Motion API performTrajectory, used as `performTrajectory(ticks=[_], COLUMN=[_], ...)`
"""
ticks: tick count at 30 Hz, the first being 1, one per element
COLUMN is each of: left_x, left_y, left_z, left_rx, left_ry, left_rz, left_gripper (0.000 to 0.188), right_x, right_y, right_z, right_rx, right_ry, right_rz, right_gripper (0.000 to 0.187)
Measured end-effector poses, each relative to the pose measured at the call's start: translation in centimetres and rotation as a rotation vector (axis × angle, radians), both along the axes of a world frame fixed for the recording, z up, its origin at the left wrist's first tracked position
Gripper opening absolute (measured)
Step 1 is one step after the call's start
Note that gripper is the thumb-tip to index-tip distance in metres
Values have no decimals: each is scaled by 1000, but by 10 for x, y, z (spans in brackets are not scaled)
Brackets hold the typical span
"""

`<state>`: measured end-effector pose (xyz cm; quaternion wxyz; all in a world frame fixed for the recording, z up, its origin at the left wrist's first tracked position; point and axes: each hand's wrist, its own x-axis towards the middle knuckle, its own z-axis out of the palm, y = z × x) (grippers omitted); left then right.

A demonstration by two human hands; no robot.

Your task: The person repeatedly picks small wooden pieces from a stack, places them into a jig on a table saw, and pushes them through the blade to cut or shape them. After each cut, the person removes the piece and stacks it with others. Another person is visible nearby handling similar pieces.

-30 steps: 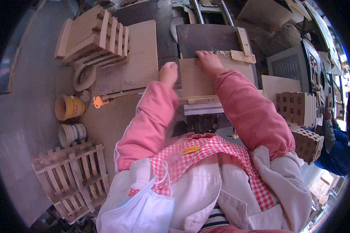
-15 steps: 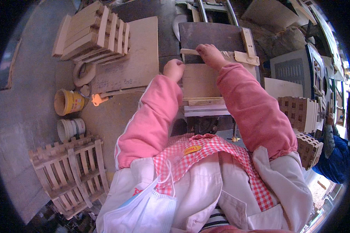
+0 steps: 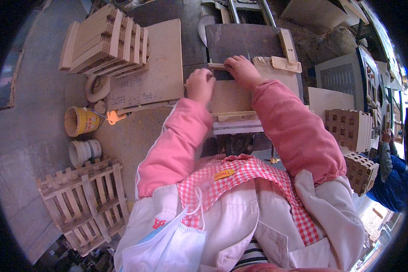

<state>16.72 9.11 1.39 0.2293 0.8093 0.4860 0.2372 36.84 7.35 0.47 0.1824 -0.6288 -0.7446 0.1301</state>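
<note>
My right hand [image 3: 243, 71] is closed round a thin wooden strip [image 3: 216, 66] that sticks out to the left from its fingers. The strip lies crosswise at the near edge of a dark panel [image 3: 240, 43]. My left hand [image 3: 201, 85] is just left and nearer, its fingers curled at the left end of a brown board [image 3: 226, 96]; whatever they hold is hidden. Right of my right hand, a small wooden block [image 3: 285, 64] and an upright batten [image 3: 287, 43] sit along the panel's right side.
Stacked notched wooden pieces [image 3: 106, 43] stand on a board [image 3: 163, 68] at the left. Below are a yellow bucket [image 3: 84, 121], a white bucket [image 3: 84, 152] and a slatted wooden frame [image 3: 84, 204]. Slotted wood stacks [image 3: 346, 129] and a person in blue [image 3: 389, 192] are at the right.
My right hand has come slightly nearer and left with the strip. My left hand has turned a little, with more of its back showing. The view has shifted slightly.
</note>
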Motion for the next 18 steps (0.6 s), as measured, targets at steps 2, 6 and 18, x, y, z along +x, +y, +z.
performTrajectory(ticks=[2, 6, 18], left_x=[3, 7, 5], left_y=[-7, -7, -24], left_z=[3, 9, 20], left_rx=[29, 83, 62], left_ry=[115, 229, 418], left_rz=[-78, -155, -268], left_gripper=[23, 20, 23], right_x=[1, 1, -1], right_y=[2, 0, -14], right_z=[-1, 3, 2], right_rx=[-16, -93, -90], right_ry=[12, -25, 30], right_rz=[0, 34, 88], right_gripper=[17, 20, 23])
